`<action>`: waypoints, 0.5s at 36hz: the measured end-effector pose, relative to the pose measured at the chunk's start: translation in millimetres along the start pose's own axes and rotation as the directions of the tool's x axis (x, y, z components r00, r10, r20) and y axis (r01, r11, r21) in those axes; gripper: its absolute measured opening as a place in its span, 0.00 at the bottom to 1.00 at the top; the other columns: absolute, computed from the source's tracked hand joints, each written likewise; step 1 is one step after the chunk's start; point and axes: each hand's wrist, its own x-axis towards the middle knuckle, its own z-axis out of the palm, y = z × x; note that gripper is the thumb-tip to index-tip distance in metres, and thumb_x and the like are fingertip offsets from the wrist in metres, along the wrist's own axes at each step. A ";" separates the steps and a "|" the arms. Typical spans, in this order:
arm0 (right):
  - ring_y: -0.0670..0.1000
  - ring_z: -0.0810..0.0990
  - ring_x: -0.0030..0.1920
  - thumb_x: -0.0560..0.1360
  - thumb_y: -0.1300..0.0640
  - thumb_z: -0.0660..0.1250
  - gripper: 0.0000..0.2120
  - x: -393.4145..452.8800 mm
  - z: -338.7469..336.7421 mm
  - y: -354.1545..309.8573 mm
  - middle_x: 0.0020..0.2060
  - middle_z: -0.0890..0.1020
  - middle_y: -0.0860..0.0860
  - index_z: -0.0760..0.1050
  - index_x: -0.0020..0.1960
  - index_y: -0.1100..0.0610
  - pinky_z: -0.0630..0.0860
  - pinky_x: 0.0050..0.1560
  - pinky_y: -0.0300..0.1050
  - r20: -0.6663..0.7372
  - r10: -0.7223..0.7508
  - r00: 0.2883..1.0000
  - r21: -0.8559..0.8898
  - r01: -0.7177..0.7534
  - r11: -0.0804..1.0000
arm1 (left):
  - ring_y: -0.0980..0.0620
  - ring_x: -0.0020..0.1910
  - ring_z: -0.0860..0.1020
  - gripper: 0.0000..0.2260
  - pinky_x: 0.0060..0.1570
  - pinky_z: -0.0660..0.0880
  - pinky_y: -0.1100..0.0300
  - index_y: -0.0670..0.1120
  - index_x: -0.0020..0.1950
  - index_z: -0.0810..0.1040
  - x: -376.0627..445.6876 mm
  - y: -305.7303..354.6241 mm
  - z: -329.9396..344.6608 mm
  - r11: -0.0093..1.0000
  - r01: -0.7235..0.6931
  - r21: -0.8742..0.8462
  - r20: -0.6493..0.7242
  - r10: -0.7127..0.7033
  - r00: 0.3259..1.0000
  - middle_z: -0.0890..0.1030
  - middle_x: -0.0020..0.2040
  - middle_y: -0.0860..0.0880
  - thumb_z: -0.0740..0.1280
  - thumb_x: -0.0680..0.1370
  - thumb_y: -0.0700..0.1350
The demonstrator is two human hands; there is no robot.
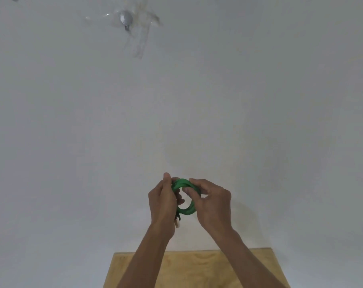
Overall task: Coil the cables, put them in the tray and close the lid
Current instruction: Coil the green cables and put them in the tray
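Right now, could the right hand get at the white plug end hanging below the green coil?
Probably not directly: the white plug hangs behind the left hand's wrist, and the right hand is busy gripping the green cable coil.

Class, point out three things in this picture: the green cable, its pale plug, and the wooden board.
green cable [187, 211], head view: lower arc of the coil, between both hands.
pale plug [177, 223], head view: plug body below the left hand.
wooden board [199, 267], head view: bare surface between the forearms.

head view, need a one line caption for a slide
Both hands, left hand and right hand, hold a coiled green cable up in front of a white wall, above a wooden table.
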 end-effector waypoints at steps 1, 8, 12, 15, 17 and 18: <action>0.36 0.82 0.44 0.71 0.55 0.77 0.08 -3.1 1.8 1.4 0.39 0.84 0.37 0.85 0.50 0.48 0.73 0.43 0.28 -0.008 0.022 1.000 0.012 -0.021 1.000 | 0.50 0.34 0.76 0.20 0.40 0.79 0.55 0.42 0.45 0.84 0.9 -2.4 -1.8 1.000 0.023 -0.016 -0.007 -0.023 1.000 0.80 0.35 0.45 0.61 0.83 0.54; 0.41 0.83 0.48 0.70 0.50 0.77 0.09 -31.8 19.2 19.6 0.44 0.86 0.40 0.85 0.50 0.47 0.80 0.50 0.43 -0.051 0.117 0.992 0.000 -0.117 0.993 | 0.49 0.37 0.77 0.17 0.43 0.79 0.52 0.41 0.45 0.84 1.4 -23.7 -21.1 0.990 0.139 -0.015 -0.018 -0.139 0.990 0.83 0.38 0.47 0.63 0.83 0.51; 0.38 0.83 0.44 0.69 0.55 0.78 0.08 -52.9 25.5 30.1 0.39 0.84 0.37 0.86 0.48 0.51 0.76 0.46 0.29 -0.039 0.157 0.987 0.055 -0.155 0.986 | 0.47 0.39 0.78 0.16 0.42 0.78 0.52 0.41 0.47 0.84 -3.4 -39.7 -42.1 0.982 0.180 0.057 0.063 -0.184 0.981 0.85 0.41 0.45 0.63 0.83 0.49; 0.38 0.83 0.43 0.69 0.57 0.78 0.08 -72.2 29.8 40.1 0.37 0.83 0.38 0.86 0.49 0.54 0.74 0.44 0.25 -0.033 0.184 0.982 0.045 -0.182 0.982 | 0.48 0.40 0.81 0.15 0.44 0.79 0.50 0.41 0.49 0.84 -8.2 -55.9 -59.8 0.972 0.196 0.130 0.108 -0.210 0.972 0.86 0.44 0.45 0.63 0.83 0.50; 0.38 0.83 0.42 0.69 0.57 0.78 0.09 -85.3 32.0 47.5 0.36 0.83 0.38 0.86 0.49 0.55 0.74 0.43 0.25 -0.033 0.209 0.977 0.036 -0.207 0.978 | 0.49 0.41 0.83 0.15 0.45 0.80 0.50 0.42 0.49 0.84 -10.3 -68.1 -72.2 0.962 0.206 0.178 0.115 -0.228 0.967 0.86 0.44 0.46 0.64 0.83 0.51; 0.38 0.83 0.40 0.69 0.58 0.78 0.08 -91.6 32.8 51.2 0.35 0.83 0.37 0.86 0.49 0.55 0.74 0.42 0.25 -0.034 0.221 0.975 0.036 -0.219 0.975 | 0.49 0.41 0.83 0.15 0.45 0.80 0.50 0.43 0.49 0.84 -11.0 -74.4 -78.8 0.958 0.213 0.193 0.113 -0.238 0.965 0.86 0.45 0.46 0.64 0.83 0.51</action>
